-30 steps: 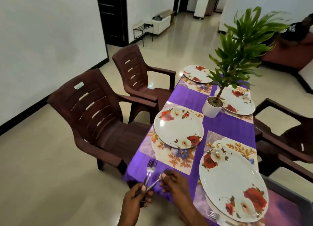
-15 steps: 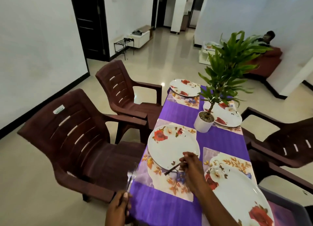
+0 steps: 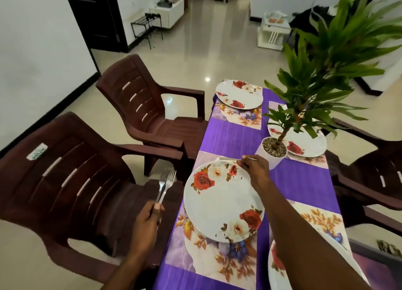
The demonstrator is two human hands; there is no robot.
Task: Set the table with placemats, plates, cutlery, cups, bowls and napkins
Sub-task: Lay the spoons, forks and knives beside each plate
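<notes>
Steel is what worries us first: our right hand [image 3: 253, 169] pinches a slim piece of cutlery [image 3: 230, 158] by one end, its free end lying level just beyond the far rim of the flowered plate [image 3: 219, 199]. We cannot tell whether it is a knife or a spoon, nor whether it already touches the placemat [image 3: 208, 261]. Our left hand [image 3: 150, 219] is clenched round the handles of two forks [image 3: 165, 184], tines up, out past the plate's left side and over the brown chair [image 3: 71, 181] rather than the counter [image 3: 237, 133].

From here we judge several ways this could slip:

- The pinch is light and sits at the very end of the handle. Any wobble could tip the piece onto the plate's rim, where it would clatter or slide.
- The white plant pot [image 3: 273, 151] stands just beyond the plate's far right side, close to our knuckles. A careless pull back could knock it and spill its gravel.
- The forks hang over the chair, so a loosened hold would send them to the seat or floor.
- Our forearm crosses above the plate and could drag it on the mat.
- Cutlery laid beyond the plate may sit wrongly for the setting, if it belongs at the side.
</notes>
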